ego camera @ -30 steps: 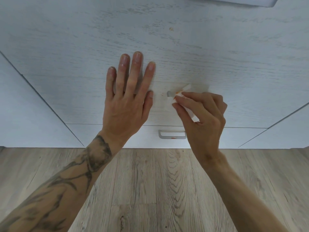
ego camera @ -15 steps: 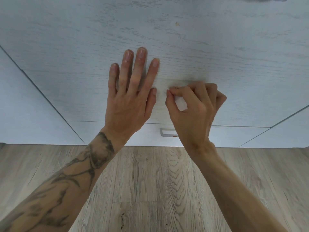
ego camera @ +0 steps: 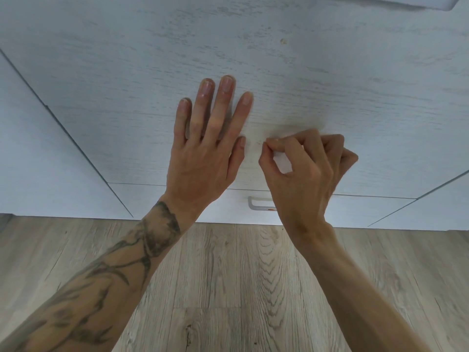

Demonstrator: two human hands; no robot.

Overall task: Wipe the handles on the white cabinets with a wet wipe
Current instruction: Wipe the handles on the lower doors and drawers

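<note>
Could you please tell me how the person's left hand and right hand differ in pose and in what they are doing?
The left hand lies flat on the cabinet front with straight fingers, whereas the right hand is curled. The left hand holds nothing, whereas the right hand pinches a white wet wipe. The left forearm is tattooed, whereas the right forearm is bare. Both hands are at the same cabinet front.

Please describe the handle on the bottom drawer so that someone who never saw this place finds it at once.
The white cabinet front fills the upper half of the view, above the wooden floor. Along its bottom edge runs a narrow drawer, and the handle sits there, partly behind the right hand. It is the only grey metal bar visible.
</note>
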